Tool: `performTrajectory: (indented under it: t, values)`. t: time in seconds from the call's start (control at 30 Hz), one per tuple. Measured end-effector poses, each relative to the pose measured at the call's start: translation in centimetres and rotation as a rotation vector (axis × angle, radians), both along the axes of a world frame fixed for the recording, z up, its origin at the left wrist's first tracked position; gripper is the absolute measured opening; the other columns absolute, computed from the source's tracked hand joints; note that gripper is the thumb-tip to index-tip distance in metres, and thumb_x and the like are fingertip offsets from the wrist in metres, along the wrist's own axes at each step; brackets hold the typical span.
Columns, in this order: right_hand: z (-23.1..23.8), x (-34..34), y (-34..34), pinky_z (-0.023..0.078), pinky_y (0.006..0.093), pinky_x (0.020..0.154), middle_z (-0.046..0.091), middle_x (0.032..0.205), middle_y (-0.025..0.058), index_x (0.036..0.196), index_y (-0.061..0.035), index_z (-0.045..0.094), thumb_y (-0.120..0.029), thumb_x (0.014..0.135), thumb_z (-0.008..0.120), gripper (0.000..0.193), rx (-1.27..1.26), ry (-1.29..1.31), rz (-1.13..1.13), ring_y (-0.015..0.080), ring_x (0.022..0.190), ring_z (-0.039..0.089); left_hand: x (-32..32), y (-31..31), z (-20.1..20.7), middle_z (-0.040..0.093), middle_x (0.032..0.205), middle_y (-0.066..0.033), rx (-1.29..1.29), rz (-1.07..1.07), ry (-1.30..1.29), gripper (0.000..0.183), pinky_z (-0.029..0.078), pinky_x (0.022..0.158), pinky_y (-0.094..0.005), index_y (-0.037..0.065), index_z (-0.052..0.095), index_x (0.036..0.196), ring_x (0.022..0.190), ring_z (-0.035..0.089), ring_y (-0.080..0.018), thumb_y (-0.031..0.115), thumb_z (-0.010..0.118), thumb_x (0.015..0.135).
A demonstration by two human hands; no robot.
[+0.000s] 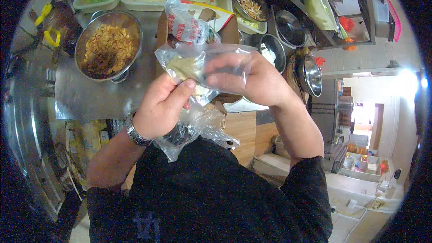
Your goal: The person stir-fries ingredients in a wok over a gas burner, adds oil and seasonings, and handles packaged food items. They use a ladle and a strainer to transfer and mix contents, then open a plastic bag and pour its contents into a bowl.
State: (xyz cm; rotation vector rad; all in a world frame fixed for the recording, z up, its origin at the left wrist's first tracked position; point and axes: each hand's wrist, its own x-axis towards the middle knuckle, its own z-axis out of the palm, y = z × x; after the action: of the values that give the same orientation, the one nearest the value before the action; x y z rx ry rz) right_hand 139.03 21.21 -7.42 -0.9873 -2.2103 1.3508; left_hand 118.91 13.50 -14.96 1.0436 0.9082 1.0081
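Above the counter, a clear plastic bag (157, 56) holds a yellow-green powder or paste (185, 67); its exact kind is unclear. My left hand (163, 103) pinches the bag's lower left side between thumb and fingers. From the right, my right hand (263, 81) reaches into the bag. Through the plastic its fingers show stretched out, thumb and forefinger apart. Beneath the bag is an open cardboard box (163, 30) with a clear packet (186, 28) printed in red. A crumpled clear bag (180, 130) hangs at the counter edge by my left wrist.
A steel bowl (138, 31) of diced yellowish food with dark brown bits stands left on the metal counter (85, 101). White food tubs (148, 5) line the back. Several dark bowls (288, 29) and a steel bowl (311, 76) stand at right, under a shelf.
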Motion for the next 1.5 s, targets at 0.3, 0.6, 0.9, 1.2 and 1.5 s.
performTrajectory:
  t: [0.3, 0.6, 0.9, 1.2, 1.5]
  values:
    - [-1.0, -1.9, -0.6, 0.048, 0.0296, 0.08, 0.065, 0.094, 0.0065, 0.088, -0.003, 0.068, -0.014, 0.081, 0.073, 0.013, 0.06, -0.005, -0.129, 0.0161, 0.088, 0.061, -0.4, 0.1, 0.0, 0.061, 0.089, -0.0009, 0.086, -0.018, 0.115, 0.02, 0.048, 0.064, -0.0258, 0.003, 0.057, 0.111, 0.071, 0.057, -0.0086, 0.017, 0.048, 0.1]
    - [-0.8, -3.0, -0.3, 0.048, 0.03, 0.087, 0.065, 0.106, 0.0084, 0.095, -0.0004, 0.067, -0.01, 0.082, 0.073, 0.017, 0.098, -0.058, -0.094, 0.016, 0.099, 0.061, -1.0, 0.1, -0.3, 0.065, 0.086, -0.0034, 0.097, -0.033, 0.204, 0.022, 0.05, 0.064, -0.0254, 0.001, 0.059, 0.109, 0.071, 0.059, -0.0093, 0.018, 0.047, 0.1]
    - [-1.6, -2.9, -0.6, 0.049, 0.0334, 0.084, 0.066, 0.096, 0.0107, 0.09, -0.002, 0.067, -0.01, 0.083, 0.07, 0.011, -0.002, 0.095, -0.234, 0.0217, 0.091, 0.062, -1.3, -0.4, -1.2, 0.065, 0.088, -0.0012, -0.049, 0.045, 0.001, 0.022, 0.049, 0.066, -0.0261, 0.001, 0.062, 0.106, 0.075, 0.058, -0.0083, 0.019, 0.051, 0.099]
    - [-1.3, -2.5, -0.7, 0.047, 0.0318, 0.086, 0.063, 0.097, 0.0086, 0.089, -0.0022, 0.065, -0.01, 0.083, 0.07, 0.011, -0.122, 0.025, -0.265, 0.0187, 0.093, 0.06, -1.4, -0.3, -1.0, 0.065, 0.093, 0.0, -0.01, 0.121, -0.082, 0.024, 0.048, 0.067, -0.0254, 0.002, 0.061, 0.113, 0.079, 0.057, -0.0063, 0.019, 0.053, 0.099]
    - [-1.6, -2.5, -0.6, 0.048, 0.031, 0.082, 0.064, 0.095, 0.0079, 0.09, -0.0025, 0.067, -0.011, 0.082, 0.07, 0.012, -0.188, 0.063, -0.254, 0.0187, 0.09, 0.061, -1.1, -0.2, -1.1, 0.065, 0.091, 0.0016, 0.031, 0.143, -0.039, 0.023, 0.047, 0.069, -0.0242, 0.002, 0.062, 0.115, 0.078, 0.055, -0.0055, 0.017, 0.054, 0.099]
